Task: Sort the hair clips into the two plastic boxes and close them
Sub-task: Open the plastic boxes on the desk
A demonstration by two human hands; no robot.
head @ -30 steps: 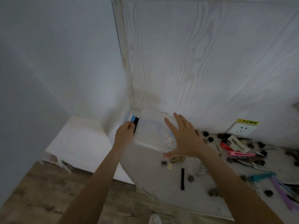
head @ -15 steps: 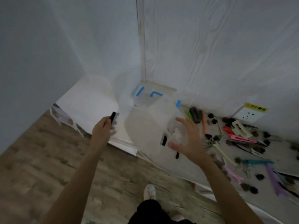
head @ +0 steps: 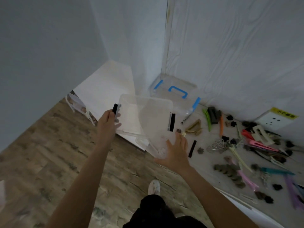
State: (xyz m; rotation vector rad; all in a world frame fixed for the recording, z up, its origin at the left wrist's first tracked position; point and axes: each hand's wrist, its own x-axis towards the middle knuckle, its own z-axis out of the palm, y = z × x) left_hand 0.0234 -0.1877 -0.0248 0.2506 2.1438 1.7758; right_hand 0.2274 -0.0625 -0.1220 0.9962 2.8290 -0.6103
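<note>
Right now my left hand [head: 107, 122] grips the black-latched box [head: 144, 120] off the table edge, right hand [head: 176, 153] spread under it; next, set it beside the blue-latched box [head: 174, 94], near the clips [head: 256, 145].

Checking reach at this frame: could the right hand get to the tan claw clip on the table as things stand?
Probably yes. The right hand is open beside the clear box, holding nothing, and the tan claw clip lies uncovered on the table just beyond its fingertips.
</note>
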